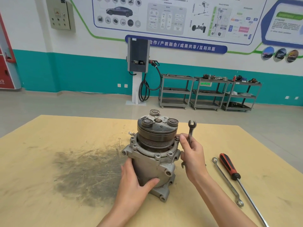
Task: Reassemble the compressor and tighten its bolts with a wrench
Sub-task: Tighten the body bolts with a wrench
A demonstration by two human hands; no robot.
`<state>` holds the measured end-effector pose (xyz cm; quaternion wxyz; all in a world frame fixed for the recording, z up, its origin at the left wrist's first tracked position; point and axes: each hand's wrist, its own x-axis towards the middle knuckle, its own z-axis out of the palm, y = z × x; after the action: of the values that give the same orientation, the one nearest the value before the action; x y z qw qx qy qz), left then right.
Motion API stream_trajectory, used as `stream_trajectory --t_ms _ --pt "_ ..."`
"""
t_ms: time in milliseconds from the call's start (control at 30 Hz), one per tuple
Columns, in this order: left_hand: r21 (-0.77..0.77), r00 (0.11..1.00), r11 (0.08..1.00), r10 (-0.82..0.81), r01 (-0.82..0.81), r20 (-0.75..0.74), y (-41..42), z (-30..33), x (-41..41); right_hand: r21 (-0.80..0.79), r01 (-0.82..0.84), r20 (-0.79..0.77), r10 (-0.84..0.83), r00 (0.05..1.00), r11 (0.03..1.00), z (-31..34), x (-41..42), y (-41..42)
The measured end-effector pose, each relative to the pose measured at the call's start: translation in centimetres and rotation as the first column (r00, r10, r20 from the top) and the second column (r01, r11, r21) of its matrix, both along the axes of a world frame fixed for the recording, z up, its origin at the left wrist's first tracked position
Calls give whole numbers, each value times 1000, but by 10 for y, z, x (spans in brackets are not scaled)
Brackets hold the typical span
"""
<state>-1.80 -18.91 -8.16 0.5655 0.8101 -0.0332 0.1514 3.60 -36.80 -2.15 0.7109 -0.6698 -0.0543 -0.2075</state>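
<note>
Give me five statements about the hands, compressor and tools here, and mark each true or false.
1. The right hand holds an open-end wrench. True.
2. The left hand holds the screwdriver. False: it grips the compressor body; the screwdriver lies on the table.
3. The compressor stands with its pulley end up. True.
4. The wrench's jaw is on a bolt. False: its open end points up, clear of the compressor.
5. A second, longer wrench lies left of the screwdriver. True.
</note>
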Motion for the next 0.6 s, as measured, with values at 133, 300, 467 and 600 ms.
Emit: stream_trajectory --t_ms 133,300,467,600 --pt "5 1000 1000 7 -7 -8 -1 1 0 -20 46 20 -45 999 999 3 -2 0" --pt "5 1000 1000 0 0 -18 0 0 -1 -30 34 24 -33 999 999 3 -6 2" --pt "3 1000 1000 2 -2 -17 0 0 -1 -53 72 38 -70 997 996 0 -7 4" --pt "7 1000 1000 6 -5 -19 0 -1 -1 17 82 -11 -82 997 997 1 -7 5"
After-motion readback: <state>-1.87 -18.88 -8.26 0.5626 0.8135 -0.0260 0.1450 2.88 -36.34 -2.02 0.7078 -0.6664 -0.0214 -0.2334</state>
